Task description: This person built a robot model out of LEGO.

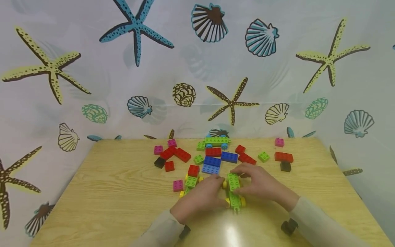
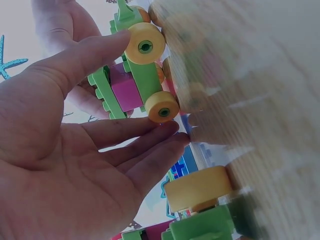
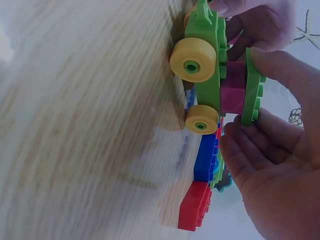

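A toy car [image 1: 236, 200] built on a green wheeled base with yellow wheels stands between the hands. On its base sits a magenta brick [image 3: 233, 89], topped by a thin green studded plate [image 3: 252, 90]. My right hand [image 1: 262, 181] pinches that plate endwise, thumb at one end and fingertips at the other. Fairly straight fingers of my left hand [image 1: 205, 193] lie along the car's side; its thumb touches one yellow wheel [image 2: 145, 44] and the fingertips are by the other [image 2: 163, 106]. Left of that hand, partly hidden, is a second green car [image 1: 191, 181] carrying a red brick [image 1: 193, 170].
Behind the hands lie blue bricks [image 1: 211, 164], red bricks [image 1: 182, 155] and a blue-wheeled green base [image 1: 217, 140]. A magenta brick [image 1: 178, 185] is beside the second car. Black bricks [image 1: 285, 166] and more red ones [image 1: 284, 157] lie at right. A patterned curtain [image 1: 185, 68] backs the table.
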Demonstrator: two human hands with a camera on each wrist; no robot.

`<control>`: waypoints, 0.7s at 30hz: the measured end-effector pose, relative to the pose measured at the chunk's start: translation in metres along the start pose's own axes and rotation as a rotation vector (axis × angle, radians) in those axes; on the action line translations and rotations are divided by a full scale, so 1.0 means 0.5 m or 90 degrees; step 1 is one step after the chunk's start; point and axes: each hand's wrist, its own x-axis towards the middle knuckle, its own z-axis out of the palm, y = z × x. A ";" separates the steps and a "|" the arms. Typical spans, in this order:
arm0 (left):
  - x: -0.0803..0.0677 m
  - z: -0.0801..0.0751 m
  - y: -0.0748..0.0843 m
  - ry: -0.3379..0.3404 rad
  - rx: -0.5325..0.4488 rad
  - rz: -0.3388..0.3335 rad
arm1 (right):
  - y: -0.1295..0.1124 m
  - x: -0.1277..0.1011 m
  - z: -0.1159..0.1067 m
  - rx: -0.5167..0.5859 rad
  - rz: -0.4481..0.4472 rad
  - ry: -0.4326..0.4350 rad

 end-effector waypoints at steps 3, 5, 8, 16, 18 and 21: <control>-0.001 -0.001 0.001 -0.004 -0.003 0.002 | 0.004 -0.001 -0.001 0.007 -0.006 -0.001; -0.001 -0.002 0.001 -0.004 -0.004 0.001 | 0.008 -0.001 0.000 0.022 -0.006 -0.002; -0.001 -0.004 -0.001 -0.004 -0.006 0.001 | 0.017 0.001 0.004 0.073 0.002 -0.006; 0.000 -0.005 -0.008 -0.001 0.000 0.016 | 0.044 0.005 0.017 0.221 -0.036 -0.007; 0.000 -0.004 -0.009 -0.001 -0.001 0.017 | 0.046 0.006 0.020 0.232 -0.045 -0.001; -0.001 -0.004 -0.010 -0.002 -0.002 0.019 | 0.047 0.006 0.025 0.240 -0.045 0.004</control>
